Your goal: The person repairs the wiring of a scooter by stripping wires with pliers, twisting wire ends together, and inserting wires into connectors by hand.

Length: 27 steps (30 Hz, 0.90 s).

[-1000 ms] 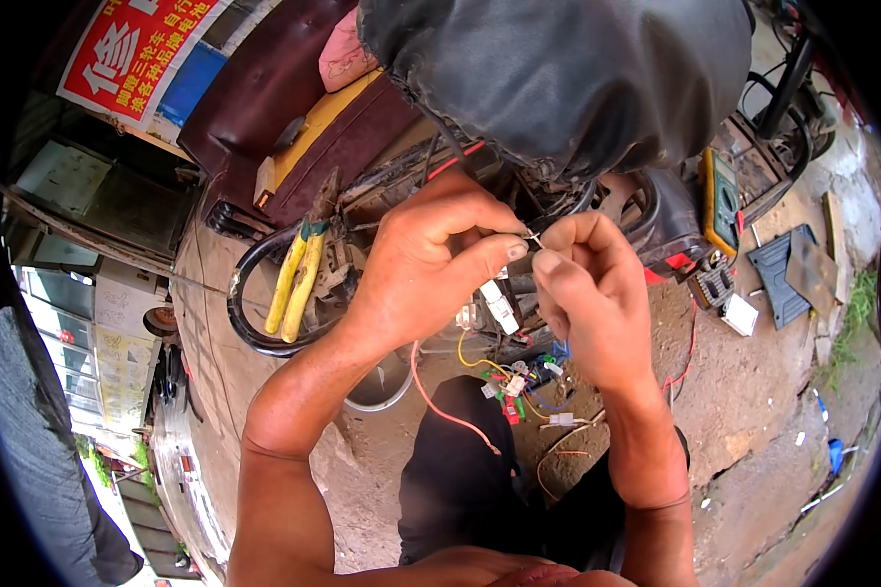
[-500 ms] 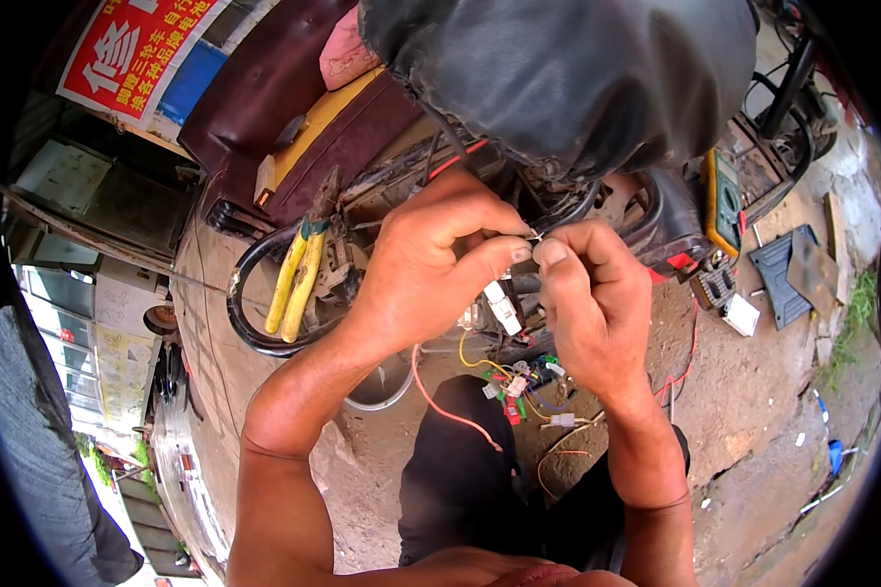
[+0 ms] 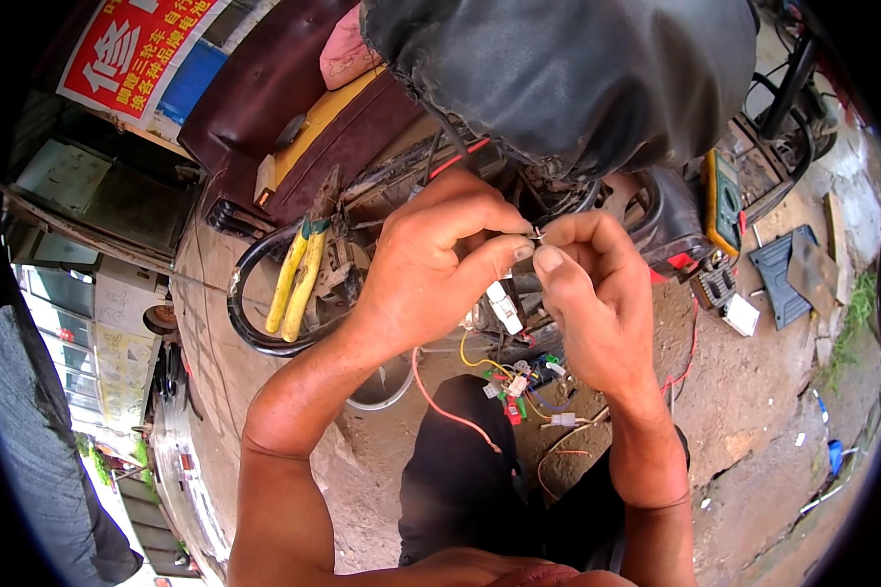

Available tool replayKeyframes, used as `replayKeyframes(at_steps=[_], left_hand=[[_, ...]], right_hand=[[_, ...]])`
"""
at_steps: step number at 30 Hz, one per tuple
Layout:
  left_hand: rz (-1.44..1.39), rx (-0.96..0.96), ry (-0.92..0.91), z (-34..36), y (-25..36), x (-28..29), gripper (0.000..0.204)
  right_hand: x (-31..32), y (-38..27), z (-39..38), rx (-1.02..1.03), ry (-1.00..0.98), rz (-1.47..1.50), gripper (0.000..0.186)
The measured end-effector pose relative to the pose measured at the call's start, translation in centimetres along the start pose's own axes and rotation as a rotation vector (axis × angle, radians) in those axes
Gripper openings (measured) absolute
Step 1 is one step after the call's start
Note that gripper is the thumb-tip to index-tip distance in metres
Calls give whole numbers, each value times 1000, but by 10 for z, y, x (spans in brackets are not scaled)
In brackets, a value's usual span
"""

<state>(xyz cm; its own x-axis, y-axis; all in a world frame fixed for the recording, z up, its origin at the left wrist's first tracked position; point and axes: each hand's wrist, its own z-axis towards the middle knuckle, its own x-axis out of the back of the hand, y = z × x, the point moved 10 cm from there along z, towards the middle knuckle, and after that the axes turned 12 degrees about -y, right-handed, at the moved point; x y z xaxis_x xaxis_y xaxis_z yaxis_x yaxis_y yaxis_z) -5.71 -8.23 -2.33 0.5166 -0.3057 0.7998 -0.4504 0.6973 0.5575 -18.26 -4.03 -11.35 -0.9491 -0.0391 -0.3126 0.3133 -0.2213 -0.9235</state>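
Thumb and forefinger of my left hand (image 3: 450,240) pinch a thin wire, whose short bare metal end (image 3: 538,236) shows at the fingertips. My right hand (image 3: 602,293) meets it there, closed around that end, forefinger against the metal and thumb just below with a narrow gap. The rest of the wire is hidden by the fingers. Below the hands hangs a white plastic connector (image 3: 503,309). A bundle of coloured wires and small plugs (image 3: 519,383) dangles above my knees, and a loose pink-red wire (image 3: 450,416) curves down beside it.
Pliers with yellow handles (image 3: 303,279) rest on the vehicle frame at left, near a black hoop (image 3: 237,293). A black padded seat (image 3: 568,78) overhangs the hands. At right are a yellow-green multimeter (image 3: 723,203) and a dark plastic tray (image 3: 785,279). A bystander's grey-clad leg (image 3: 49,460) stands far left.
My right thumb has slid slightly down from the forefinger, which has straightened a little, so more of the wire's bare end shows. My left hand has hardly moved.
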Motion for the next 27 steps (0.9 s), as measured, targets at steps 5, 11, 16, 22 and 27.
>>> replayKeyframes(at_steps=[5,11,16,22,27], left_hand=[[-39,41,-5,0,2,0,16],[-109,117,-31,-1,-6,-1,16],[142,-130,23,-2,16,1,15],[247,-195,65,-6,26,-1,19],[328,-252,96,-9,35,-3,21]], right_hand=[[5,-3,-1,96,54,-12,12],[1,-12,-5,240,72,-178,13],[-2,-18,-7,308,85,-268,12],[0,-6,-5,214,93,-201,11],[1,1,-3,117,65,-175,16]])
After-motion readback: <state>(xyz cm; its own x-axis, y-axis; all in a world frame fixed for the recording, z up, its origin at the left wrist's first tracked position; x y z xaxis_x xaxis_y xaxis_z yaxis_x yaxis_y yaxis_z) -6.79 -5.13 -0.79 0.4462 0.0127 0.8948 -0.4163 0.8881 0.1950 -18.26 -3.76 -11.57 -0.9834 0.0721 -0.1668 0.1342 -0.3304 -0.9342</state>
